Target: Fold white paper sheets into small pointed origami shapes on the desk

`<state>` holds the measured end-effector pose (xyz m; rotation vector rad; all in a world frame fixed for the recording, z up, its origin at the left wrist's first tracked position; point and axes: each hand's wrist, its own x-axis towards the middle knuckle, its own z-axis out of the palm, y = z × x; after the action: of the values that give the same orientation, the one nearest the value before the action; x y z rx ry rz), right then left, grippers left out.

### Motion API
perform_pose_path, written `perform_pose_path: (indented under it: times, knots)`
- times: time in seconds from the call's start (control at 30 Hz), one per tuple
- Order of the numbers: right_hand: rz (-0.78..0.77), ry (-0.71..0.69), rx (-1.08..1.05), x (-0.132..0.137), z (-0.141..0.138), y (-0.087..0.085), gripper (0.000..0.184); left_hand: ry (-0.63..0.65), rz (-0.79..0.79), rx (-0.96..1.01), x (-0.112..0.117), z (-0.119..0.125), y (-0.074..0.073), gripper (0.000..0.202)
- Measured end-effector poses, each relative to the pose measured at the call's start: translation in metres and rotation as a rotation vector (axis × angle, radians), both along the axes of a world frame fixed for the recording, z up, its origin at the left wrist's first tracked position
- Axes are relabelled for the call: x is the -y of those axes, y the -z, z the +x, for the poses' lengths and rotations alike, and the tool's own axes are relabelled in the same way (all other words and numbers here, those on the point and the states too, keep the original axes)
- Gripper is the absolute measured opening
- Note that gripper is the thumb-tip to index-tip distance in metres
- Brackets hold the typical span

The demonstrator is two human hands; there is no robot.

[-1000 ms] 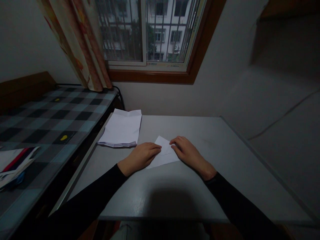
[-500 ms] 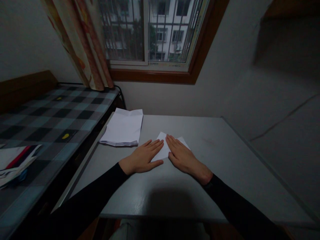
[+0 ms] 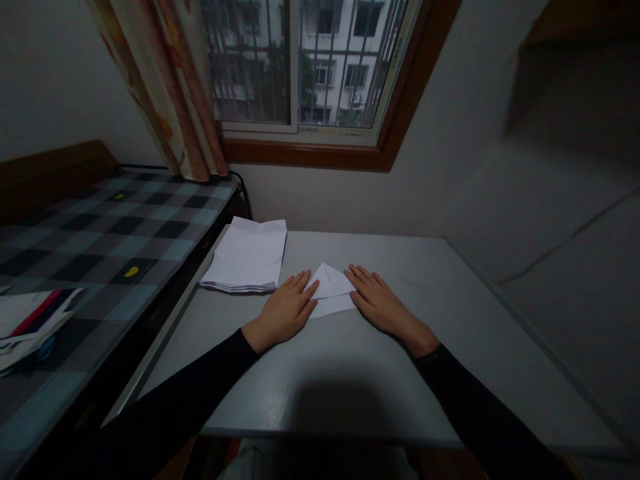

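Observation:
A small sheet of white paper [image 3: 331,283], folded to a peak at the top with a flat strip along its lower edge, lies on the grey table [image 3: 340,367]. My left hand [image 3: 284,308] rests flat over the paper's left side, fingers stretched out. Over the right side lies my right hand [image 3: 381,301], also flat with fingers extended. Neither hand grips anything. The paper's left and right corners are hidden under the fingers.
A stack of white paper [image 3: 247,255] sits at the table's back left. Beside the table is a bed with a checked cover [image 3: 165,230], bearing some printed sheets or bags [image 3: 35,320]. A curtain [image 3: 185,100] hangs by the barred window [image 3: 320,73].
My hands have moved apart, the right one sliding right across the paper. More of the paper's folded middle now shows between them.

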<state>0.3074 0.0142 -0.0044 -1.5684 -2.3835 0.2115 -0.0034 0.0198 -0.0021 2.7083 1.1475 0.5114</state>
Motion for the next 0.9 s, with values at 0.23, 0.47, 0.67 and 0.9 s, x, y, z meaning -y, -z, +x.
perform_pose_path:
  times: [0.23,0.47,0.67,0.9]
  knots:
    - [0.044,-0.061,-0.2,-0.002,0.003,0.001,0.054,0.012,-0.064,0.121,-0.001,0.0,-0.005,0.044]
    - [0.005,-0.092,-0.364,0.001,-0.003,-0.007,0.053,0.028,-0.147,0.329,-0.008,-0.003,-0.001,0.045]
    - [0.037,-0.066,-0.535,0.003,-0.01,-0.01,0.06,0.037,-0.223,0.567,-0.01,-0.001,-0.001,0.049]
    - [0.107,-0.067,-0.418,0.005,-0.011,-0.017,0.039,-0.044,-0.253,0.631,-0.007,0.002,-0.006,0.042]
